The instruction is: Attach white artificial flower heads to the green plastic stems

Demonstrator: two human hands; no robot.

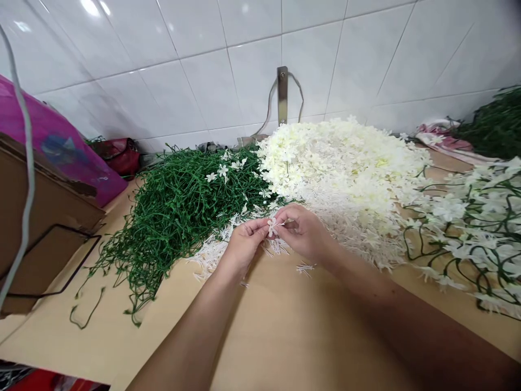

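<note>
Above the near part of the table, my left hand (247, 239) pinches a small white artificial flower (272, 226) between thumb and fingertips. From the other side my right hand (303, 231) meets it, thumb and forefinger closed on a thin white piece at the flower; whether it is joined to the flower I cannot tell. Just beneath and behind the hands lie loose thin white sticks (211, 251). A large heap of white flower heads (342, 157) rises behind my right hand. Green artificial stems (179, 201) are piled behind and left of my left hand.
Finished-looking white flowers on green stems (480, 228) spread over the right side. A cardboard box (44, 233) and a pink bag (61, 146) stand at the left, near a hanging grey cable (27, 163). A tiled wall (228, 81) closes off the back.
</note>
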